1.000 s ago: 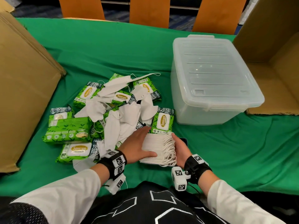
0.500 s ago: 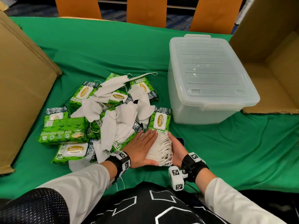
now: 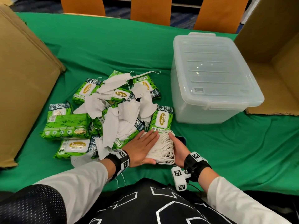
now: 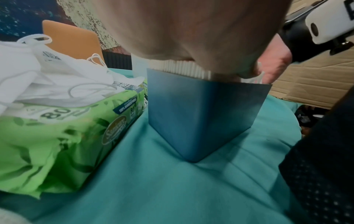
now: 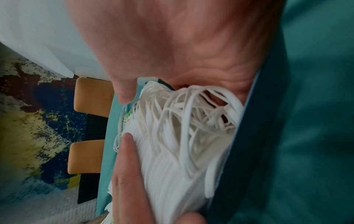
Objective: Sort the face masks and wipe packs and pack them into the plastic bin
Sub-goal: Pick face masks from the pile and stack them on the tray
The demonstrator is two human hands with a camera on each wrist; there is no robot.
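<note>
Three orange chairs [image 3: 151, 9] behind green tablecloth [image 3: 113, 46].

Head view overhead; wrist views close-in.

"Sanicare" – wipe packs [image 3: 77, 145], "100% bamboo fibre", "80"

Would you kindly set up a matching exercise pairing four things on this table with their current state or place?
1. plastic bin
2. stack of face masks
3. loose face masks
4. cardboard box

A. pressed between both hands
B. lid closed
C. strewn over wipe packs
D. open, right of the bin

Pairs: 1-B, 2-A, 3-C, 4-D
</note>
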